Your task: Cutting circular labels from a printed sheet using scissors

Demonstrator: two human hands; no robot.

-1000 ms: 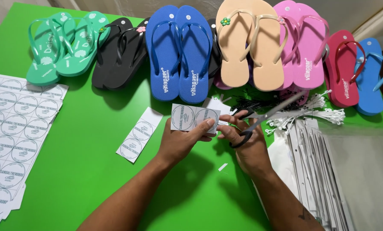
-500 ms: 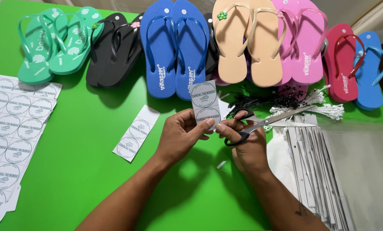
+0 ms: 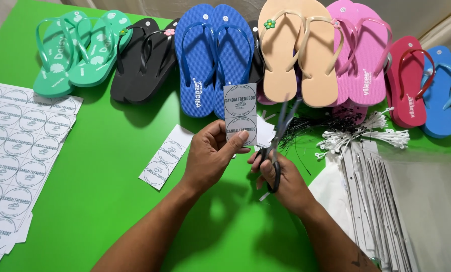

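At the centre of the frame the left hand pinches the lower end of an upright label strip, long axis vertical, while just to its right the right hand grips scissors with blades pointing upward beside it, above the green bench.

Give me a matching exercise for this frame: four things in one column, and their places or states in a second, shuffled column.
Things:
1. narrow grey paper strip with two round labels
2. black-handled scissors
3. short white strip of round labels
4. large white sheet of round labels

Places or states:
A. lying on the green table, just left of the hands
B. gripped in the right hand, blades pointing up
C. at the table's left edge
D. held upright by the left hand

Pairs: 1-D, 2-B, 3-A, 4-C
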